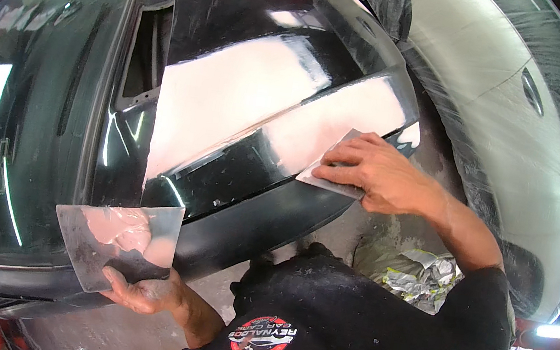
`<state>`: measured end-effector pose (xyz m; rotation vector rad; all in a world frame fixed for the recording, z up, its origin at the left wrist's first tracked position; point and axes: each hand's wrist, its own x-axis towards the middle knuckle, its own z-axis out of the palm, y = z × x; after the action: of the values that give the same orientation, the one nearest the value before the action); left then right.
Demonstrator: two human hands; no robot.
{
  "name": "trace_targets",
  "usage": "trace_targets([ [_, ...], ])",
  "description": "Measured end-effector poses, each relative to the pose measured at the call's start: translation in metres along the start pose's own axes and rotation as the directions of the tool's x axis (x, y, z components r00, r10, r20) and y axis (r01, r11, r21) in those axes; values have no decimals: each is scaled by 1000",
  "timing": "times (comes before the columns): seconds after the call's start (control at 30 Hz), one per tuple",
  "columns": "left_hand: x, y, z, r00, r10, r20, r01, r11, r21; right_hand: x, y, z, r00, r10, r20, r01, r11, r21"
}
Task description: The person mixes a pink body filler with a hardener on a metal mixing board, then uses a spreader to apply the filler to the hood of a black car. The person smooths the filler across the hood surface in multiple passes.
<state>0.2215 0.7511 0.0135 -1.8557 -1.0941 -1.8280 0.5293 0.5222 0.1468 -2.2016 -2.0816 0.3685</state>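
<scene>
On the black car (230,172), the coating looks well along, though probably unfinished: a broad upper patch (243,77) and a narrower lower patch (346,109) of pale pink filler already cover much of its side, while glossy black remains bare near the lower patch's left end and along the bottom. Both patches look smooth and matte, with ragged, thinned edges where black shows through, and a dark seam divides them. Off the car's lower left, the left hand (145,292) holds a flat grey board (97,257) in a pinching grip, thumb on its face. At the lower patch's bottom edge on the car, the right hand's (390,180) grip pinches a thin pale spreader (330,184) between thumb and fingers. A wet-looking pink dollop (119,227) sits on the board, seemingly enough for more spreading.
</scene>
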Motion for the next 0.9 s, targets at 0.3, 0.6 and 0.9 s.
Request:
trace_targets([
  [0.3, 3, 1, 3, 999, 3, -53, 2, 996, 93, 39, 43, 25, 938, 53, -342, -79, 995, -62],
  [0.6, 8, -10, 1, 998, -48, -49, 45, 997, -55, -3, 17, 38, 964, 38, -263, -32, 999, 27],
  [0.9, 10, -1, -3, 997, -83, -6, 83, 996, 38, 38, 21, 39, 876, 39, -481, -120, 983, -140],
])
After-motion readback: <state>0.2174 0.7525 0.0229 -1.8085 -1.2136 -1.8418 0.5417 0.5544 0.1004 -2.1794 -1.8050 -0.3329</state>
